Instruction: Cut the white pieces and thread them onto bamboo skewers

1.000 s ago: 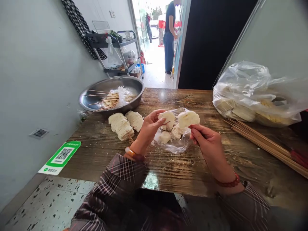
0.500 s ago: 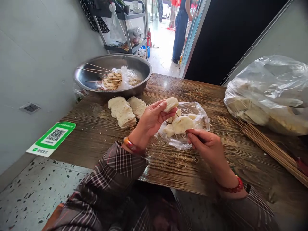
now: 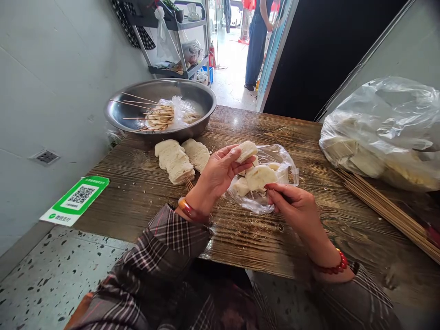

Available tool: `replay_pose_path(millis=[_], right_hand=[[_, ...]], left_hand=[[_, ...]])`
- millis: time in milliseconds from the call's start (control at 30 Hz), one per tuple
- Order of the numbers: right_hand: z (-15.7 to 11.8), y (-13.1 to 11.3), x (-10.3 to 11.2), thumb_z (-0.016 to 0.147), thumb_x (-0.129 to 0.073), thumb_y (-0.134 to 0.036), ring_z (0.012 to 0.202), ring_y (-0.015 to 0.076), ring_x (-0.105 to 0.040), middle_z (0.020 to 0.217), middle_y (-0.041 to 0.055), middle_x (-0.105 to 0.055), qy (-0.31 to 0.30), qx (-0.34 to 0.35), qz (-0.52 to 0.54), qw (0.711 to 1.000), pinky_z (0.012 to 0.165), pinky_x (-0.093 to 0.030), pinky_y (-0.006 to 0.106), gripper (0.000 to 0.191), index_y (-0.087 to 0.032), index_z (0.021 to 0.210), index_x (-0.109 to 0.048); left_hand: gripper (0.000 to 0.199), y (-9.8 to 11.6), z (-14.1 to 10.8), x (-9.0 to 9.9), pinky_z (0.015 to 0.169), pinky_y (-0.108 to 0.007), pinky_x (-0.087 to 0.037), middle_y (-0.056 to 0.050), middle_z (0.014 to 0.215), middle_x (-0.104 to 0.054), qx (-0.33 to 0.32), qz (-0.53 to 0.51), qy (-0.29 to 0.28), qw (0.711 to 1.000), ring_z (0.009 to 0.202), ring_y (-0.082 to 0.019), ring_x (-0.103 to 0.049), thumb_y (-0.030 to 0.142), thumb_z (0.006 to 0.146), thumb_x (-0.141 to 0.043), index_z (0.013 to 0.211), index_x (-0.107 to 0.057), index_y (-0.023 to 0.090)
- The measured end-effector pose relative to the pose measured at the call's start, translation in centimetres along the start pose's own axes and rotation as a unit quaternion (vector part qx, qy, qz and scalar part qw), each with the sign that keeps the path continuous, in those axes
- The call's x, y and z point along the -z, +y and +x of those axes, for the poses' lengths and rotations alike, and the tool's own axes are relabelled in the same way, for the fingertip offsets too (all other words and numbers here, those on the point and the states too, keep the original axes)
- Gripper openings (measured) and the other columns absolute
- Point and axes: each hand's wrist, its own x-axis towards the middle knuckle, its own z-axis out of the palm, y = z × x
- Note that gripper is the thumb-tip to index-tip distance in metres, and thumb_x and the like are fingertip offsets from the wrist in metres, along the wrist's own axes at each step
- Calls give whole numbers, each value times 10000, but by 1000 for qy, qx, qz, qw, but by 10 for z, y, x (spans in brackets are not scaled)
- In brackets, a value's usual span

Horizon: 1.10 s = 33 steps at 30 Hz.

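Note:
My left hand (image 3: 220, 172) pinches a pale, flat piece of food (image 3: 246, 151) between thumb and fingers. Lower and to the right, my right hand (image 3: 292, 201) has its thumb and fingers closed on a thin skewer, mostly hidden by the fingers. Its tip shows near the left-hand piece. Between my hands a rounded pale slice (image 3: 261, 177) lies over an open clear plastic bag (image 3: 287, 160) with more pieces in it. Left of my left hand, skewered pale slices (image 3: 174, 160) lie in a stack beside a second group (image 3: 196, 154).
A metal basin (image 3: 120, 110) at the back left holds skewered food and plastic. On the right are a big filled plastic bag (image 3: 378, 133) and a bundle of skewers (image 3: 385, 208). A green QR card (image 3: 77, 199) lies at the left edge. A person (image 3: 256, 50) stands beyond the doorway.
My left hand and its piece have shifted slightly right and down. My right hand has hardly moved.

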Motion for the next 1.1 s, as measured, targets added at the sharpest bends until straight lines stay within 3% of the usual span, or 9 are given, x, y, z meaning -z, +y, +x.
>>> replay_pose_path(millis=[233, 533, 933, 1100], right_hand=[[1, 6, 0, 863, -704, -328, 585, 150, -636, 658, 10, -714, 1, -9, -6, 1000, 529, -493, 278, 177, -213, 949, -807], [0, 7, -1, 857, -713, -329, 566, 145, -628, 665, 13, -719, 2, -19, 6, 1000, 539, -498, 280, 179, -207, 950, -806], [2, 3, -5, 838, -706, -333, 463, 114, -535, 611, 6, -697, 13, -31, 21, 999, 477, -451, 264, 187, -188, 904, -803], [4, 3, -7, 840, -706, -350, 493, 131, -563, 620, 15, -706, 10, -31, 23, 999, 474, -437, 262, 193, -191, 897, -799]], left_hand=[[203, -1, 0, 0, 895, -354, -599, -61, 959, -770, -16, 19, -3, 1000, 839, -181, -758, 253, 811, -790, 955, -698, 145], [303, -5, 0, -2, 931, -391, -597, -46, 974, -749, -107, 70, -6, 992, 880, -179, -741, 281, 755, -835, 995, -698, 155], [368, -13, -4, -6, 907, -380, -596, -43, 962, -741, -128, 100, -1, 987, 866, -173, -725, 335, 723, -859, 1000, -696, 157], [380, -17, -4, -7, 882, -363, -598, -41, 958, -744, -118, 86, -3, 989, 850, -165, -714, 339, 703, -870, 983, -694, 152]])
